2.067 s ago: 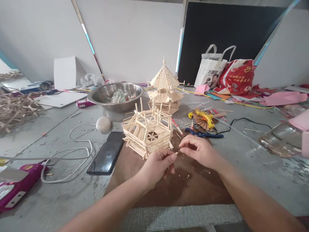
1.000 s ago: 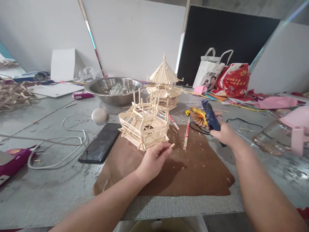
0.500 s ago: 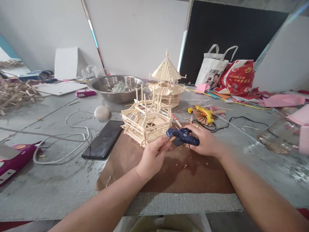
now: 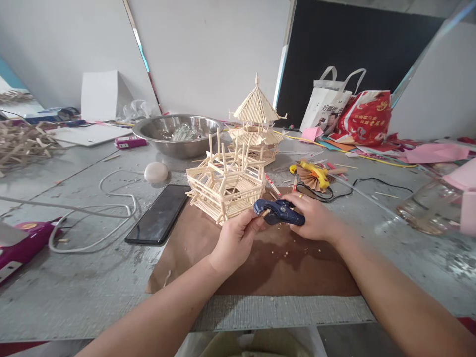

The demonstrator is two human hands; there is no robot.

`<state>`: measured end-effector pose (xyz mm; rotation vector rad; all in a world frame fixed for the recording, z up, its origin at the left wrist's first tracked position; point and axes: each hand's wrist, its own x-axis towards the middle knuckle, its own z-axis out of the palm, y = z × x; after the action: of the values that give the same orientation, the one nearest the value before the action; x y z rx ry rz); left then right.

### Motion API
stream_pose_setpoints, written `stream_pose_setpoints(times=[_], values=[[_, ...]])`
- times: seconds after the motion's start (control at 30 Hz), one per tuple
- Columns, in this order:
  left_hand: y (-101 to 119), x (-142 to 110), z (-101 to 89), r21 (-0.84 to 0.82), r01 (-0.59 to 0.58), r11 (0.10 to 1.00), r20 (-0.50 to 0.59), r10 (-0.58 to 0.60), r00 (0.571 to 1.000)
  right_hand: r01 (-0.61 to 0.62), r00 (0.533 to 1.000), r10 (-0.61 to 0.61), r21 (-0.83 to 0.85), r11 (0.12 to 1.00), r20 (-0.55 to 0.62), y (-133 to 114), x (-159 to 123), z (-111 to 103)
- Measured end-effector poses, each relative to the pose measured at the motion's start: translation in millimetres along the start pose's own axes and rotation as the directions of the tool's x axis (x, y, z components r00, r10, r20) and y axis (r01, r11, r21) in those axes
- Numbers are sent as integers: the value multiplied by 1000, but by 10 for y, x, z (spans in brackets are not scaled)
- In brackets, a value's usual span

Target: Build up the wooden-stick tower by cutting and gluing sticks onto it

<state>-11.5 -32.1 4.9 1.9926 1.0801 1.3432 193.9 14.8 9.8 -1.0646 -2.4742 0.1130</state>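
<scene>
Bare forearms reach in from the near edge, wrists angled inward over a creased brown sheet (image 4: 267,272); left hand (image 4: 236,240) pinched closed on a short pale wood stick (image 4: 266,212), right hand (image 4: 310,215) wrapped round a dark-blue hand tool (image 4: 284,211), its rounded head at the stick. Just beyond the left hand, an open six-sided frame (image 4: 226,188) of thin, straight sticks, uprights poking up; behind it, a tiered stick tower (image 4: 256,124), pointed roof ribbed, beside a shiny metal basin (image 4: 178,135).
</scene>
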Motion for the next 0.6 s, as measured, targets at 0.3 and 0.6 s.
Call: stream_pose_setpoints(times=[0.3,0.6], values=[[13,1,-7,64,7,998,-12,-6,1000,-12,1000,12,-33,999,-6,-9,2,2],[-10,-4,-6,43,16,999,3,-16,1000,-3,1000,3,-27,1000,-5,-4,-6,15]])
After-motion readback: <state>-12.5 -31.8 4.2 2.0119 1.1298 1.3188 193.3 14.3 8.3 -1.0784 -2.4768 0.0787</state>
